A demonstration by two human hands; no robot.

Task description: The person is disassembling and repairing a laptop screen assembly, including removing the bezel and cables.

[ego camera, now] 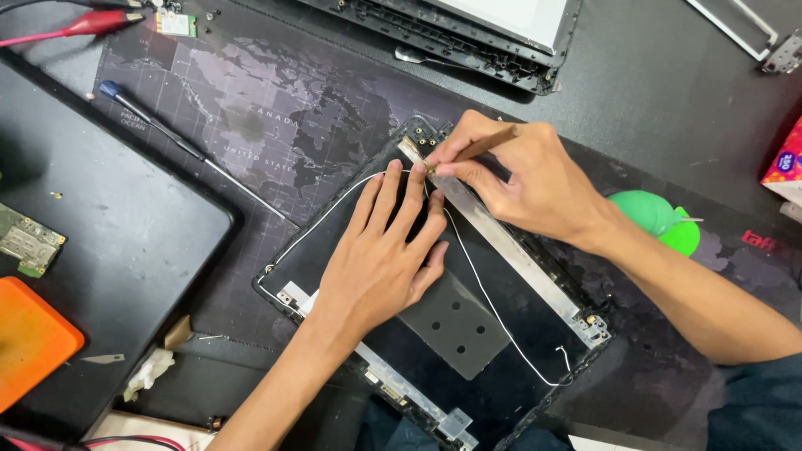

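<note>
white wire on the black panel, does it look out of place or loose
Somewhat: the thin white wire wanders loose across the black panel instead of following its edge, one end free near the lower right corner. Nothing looks spilled or broken.

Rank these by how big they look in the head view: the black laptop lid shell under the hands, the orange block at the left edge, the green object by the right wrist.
1. black laptop lid shell
2. orange block, partly cut off by the frame
3. green object, partly hidden by the wrist
</note>
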